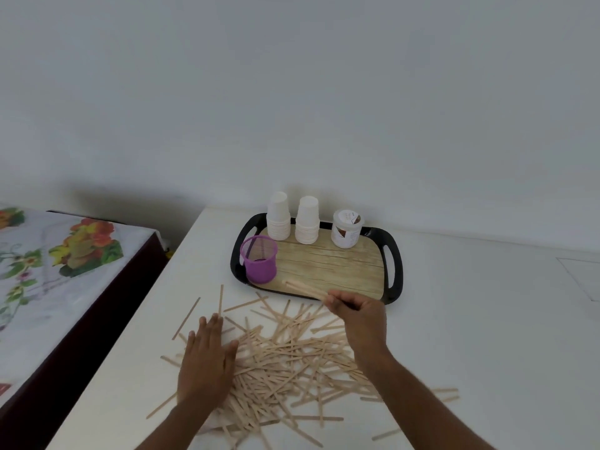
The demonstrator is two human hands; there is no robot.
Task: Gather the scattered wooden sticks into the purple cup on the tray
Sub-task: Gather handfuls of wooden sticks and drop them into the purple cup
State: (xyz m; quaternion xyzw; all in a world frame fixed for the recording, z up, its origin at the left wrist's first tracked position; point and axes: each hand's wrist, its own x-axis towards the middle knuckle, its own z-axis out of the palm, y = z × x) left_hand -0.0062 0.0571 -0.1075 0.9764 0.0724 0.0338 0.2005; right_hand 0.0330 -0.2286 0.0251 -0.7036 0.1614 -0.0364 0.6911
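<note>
Covering part of the stick pile (292, 362), our left hand (207, 362) lies flat, fingers straight; our right hand (354, 315) pinches a few sticks (303, 289) over the tray (394, 277), near the purple cup (259, 264).

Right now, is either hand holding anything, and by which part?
The right hand pinches a few wooden sticks by their near ends, far ends pointing toward the purple cup. The left hand holds nothing; it rests flat on the pile.

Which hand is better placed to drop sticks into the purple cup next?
Right. The right hand already pinches a few sticks over the tray near the purple cup; the left hand lies flat on the pile.
</note>
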